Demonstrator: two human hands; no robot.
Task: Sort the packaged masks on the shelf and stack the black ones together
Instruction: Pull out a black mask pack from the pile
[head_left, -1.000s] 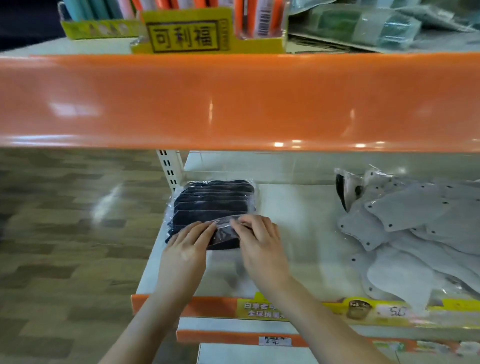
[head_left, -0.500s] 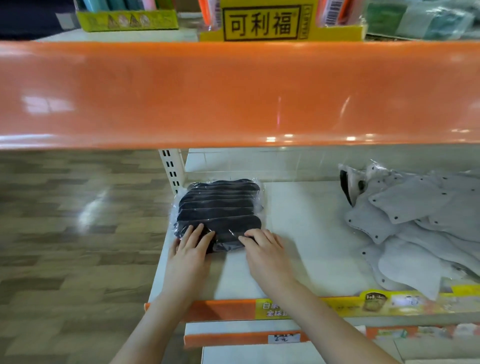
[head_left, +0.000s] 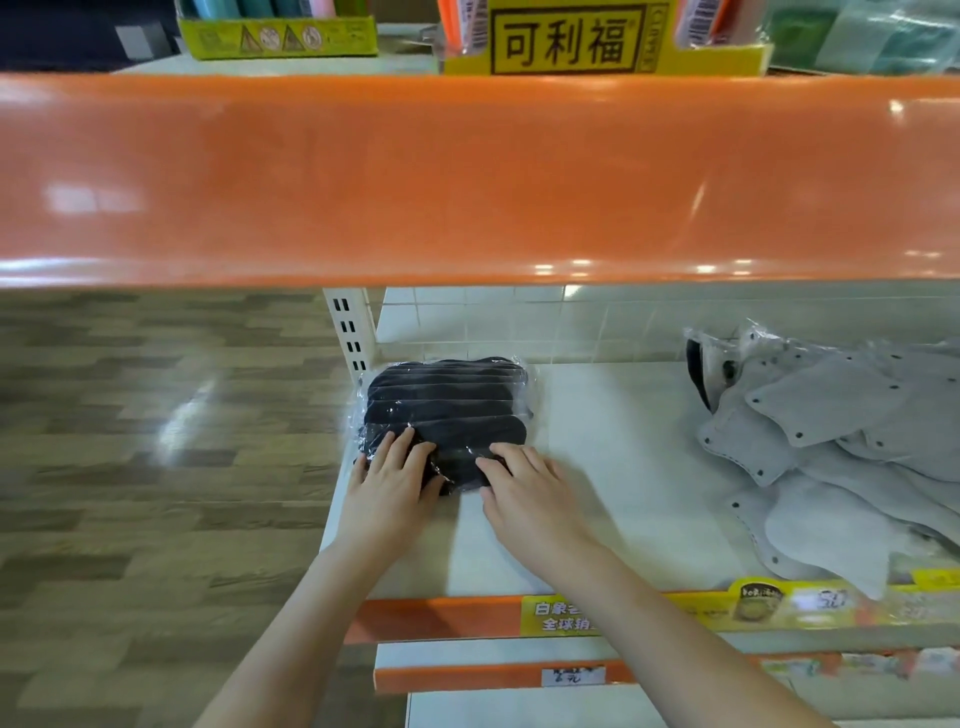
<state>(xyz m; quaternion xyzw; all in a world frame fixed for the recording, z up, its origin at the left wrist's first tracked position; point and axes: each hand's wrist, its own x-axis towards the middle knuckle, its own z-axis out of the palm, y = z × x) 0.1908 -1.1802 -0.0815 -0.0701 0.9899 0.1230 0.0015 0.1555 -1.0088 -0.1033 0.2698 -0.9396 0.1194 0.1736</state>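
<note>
A stack of black packaged masks (head_left: 447, 400) in clear plastic lies at the left end of the white shelf (head_left: 613, 467). My left hand (head_left: 392, 480) rests flat on the stack's near left edge, fingers straight. Flat as well, my right hand (head_left: 527, 483) has its fingertips pressing the stack's near right edge. A loose pile of grey packaged masks (head_left: 841, 447) spreads over the shelf's right side. One pack with a black mask (head_left: 701, 374) stands at that pile's back left corner.
The orange front of the upper shelf (head_left: 467, 176) hangs low over the work area. A yellow display box (head_left: 571, 41) and other goods stand on top. A slotted upright post (head_left: 350, 332) marks the shelf's left end, with wooden floor (head_left: 156, 415) beyond.
Both hands slid slightly back toward the near edge of the black stack and flattened on it. The camera view shifted so the shelf sits further right.
</note>
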